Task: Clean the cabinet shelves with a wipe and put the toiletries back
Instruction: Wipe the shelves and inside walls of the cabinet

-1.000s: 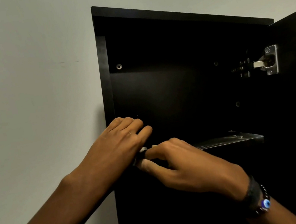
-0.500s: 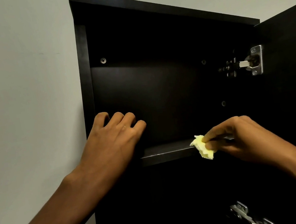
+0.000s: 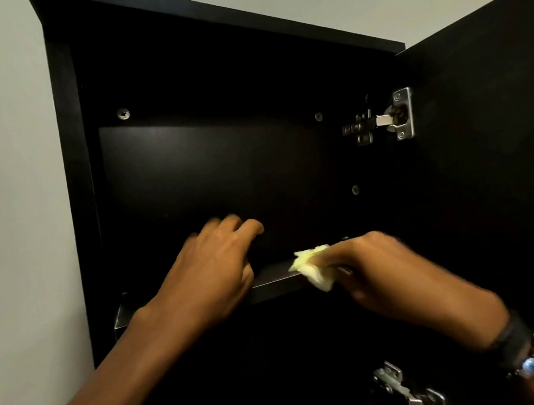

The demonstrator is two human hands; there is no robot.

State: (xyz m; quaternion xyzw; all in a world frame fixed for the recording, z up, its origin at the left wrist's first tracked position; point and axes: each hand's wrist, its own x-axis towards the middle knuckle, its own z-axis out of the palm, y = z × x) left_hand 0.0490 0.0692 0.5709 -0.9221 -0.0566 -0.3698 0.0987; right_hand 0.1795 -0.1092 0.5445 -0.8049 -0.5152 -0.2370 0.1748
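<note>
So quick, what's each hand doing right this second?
Left hand: open, holding nothing, resting on the shelf.
Right hand: closed on a crumpled yellow wipe at the shelf's front edge.

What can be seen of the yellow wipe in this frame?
The wipe is a small, pale yellow, crumpled wad, soft like paper or thin cloth. The right hand pinches it, covering its right part; the free end sticks out to the left. It sits on the front edge of the dark shelf, hanging slightly over the lip. The left hand rests nearby, not touching it.
</note>
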